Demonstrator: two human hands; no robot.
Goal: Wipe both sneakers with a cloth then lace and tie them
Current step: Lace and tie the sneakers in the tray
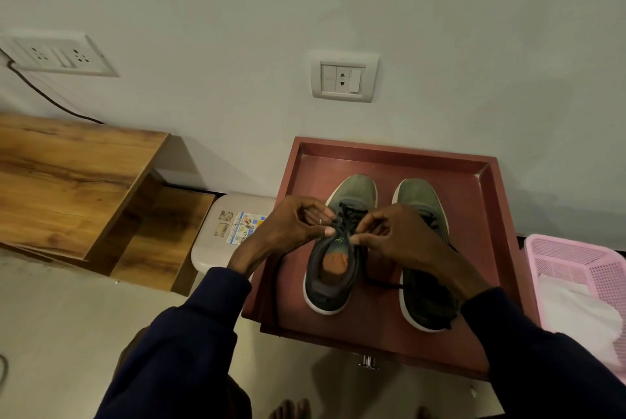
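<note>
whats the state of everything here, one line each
left sneaker, upright on the tray, not yet tied
lace, pinched by both hands, ends trailing loose
left hand, pinching the lace
right hand, pinching the lace
right sneaker, upright beside it, not held
tray, holding both sneakers
basket, holding the cloth
cloth, crumpled, untouched

So I'm counting two sneakers [355, 190] [417, 196], one tray [389, 151] and two hands [291, 225] [396, 237]. I'm also seeing one basket [576, 256], one cloth [576, 310], two sockets [54, 54] [343, 76], one stool [210, 249], one shelf [67, 174], one cable [44, 93]. Laces [345, 215] I'm not managing to count, too tangled.
</note>
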